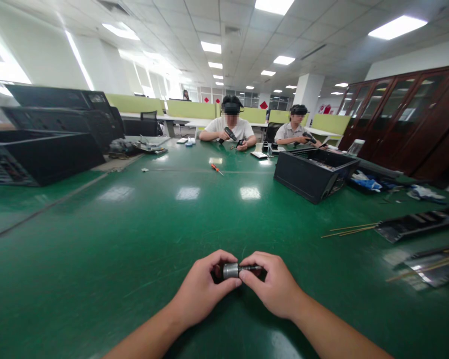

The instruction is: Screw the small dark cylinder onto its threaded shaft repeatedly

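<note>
Between my hands, just above the green table, is a small silver metal cylinder (231, 270) with a thin dark shaft (251, 268) coming out of its right end. It looks like a drill chuck or a hole saw; I cannot tell which. My left hand (198, 291) is closed around the cylinder, thumb below and fingers above. With thumb and fingers, my right hand (277, 286) pinches the shaft right beside the cylinder's end. The fingertips of both hands nearly meet there. Part of the cylinder's left end is hidden behind my left fingers.
An orange-handled screwdriver (216, 168) lies farther up the green table (153, 224). A black computer case (299, 174) stands right; more cases (60, 159) stand left. Thin brass-coloured rods (349, 230) lie by dark panels at right. Two people (232, 127) opposite hold power drills.
</note>
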A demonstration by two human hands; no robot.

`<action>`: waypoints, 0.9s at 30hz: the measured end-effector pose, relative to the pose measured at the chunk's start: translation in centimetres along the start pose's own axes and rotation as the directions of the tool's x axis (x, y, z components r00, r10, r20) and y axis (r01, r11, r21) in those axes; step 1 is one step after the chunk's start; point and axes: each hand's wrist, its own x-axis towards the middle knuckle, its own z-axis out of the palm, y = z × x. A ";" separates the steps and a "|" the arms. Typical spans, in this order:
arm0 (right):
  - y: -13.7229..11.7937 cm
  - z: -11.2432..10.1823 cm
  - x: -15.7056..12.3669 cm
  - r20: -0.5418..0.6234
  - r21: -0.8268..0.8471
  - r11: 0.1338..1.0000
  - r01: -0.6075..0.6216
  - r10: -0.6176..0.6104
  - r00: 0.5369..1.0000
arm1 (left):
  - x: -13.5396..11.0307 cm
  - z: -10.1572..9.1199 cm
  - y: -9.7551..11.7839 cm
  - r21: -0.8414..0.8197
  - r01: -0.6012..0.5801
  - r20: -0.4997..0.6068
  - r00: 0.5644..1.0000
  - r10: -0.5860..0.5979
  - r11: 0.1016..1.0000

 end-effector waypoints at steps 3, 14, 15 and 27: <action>0.1 0.0 0.0 0.005 -0.002 1.000 0.012 -0.012 1.000 | 0.1 -0.1 0.1 -0.023 0.010 0.010 1.000 -0.009 1.000; 0.5 0.1 0.0 0.001 -0.024 1.000 0.012 -0.012 1.000 | 0.0 0.0 0.0 0.011 0.003 -0.004 1.000 -0.003 1.000; 0.4 0.1 0.0 0.001 -0.022 1.000 0.011 -0.011 1.000 | 0.0 0.0 0.0 0.011 0.005 -0.003 1.000 -0.005 1.000; 0.4 0.1 0.1 0.000 -0.051 0.999 0.002 -0.002 1.000 | 0.1 0.1 -0.3 0.021 -0.001 -0.010 1.000 0.001 1.000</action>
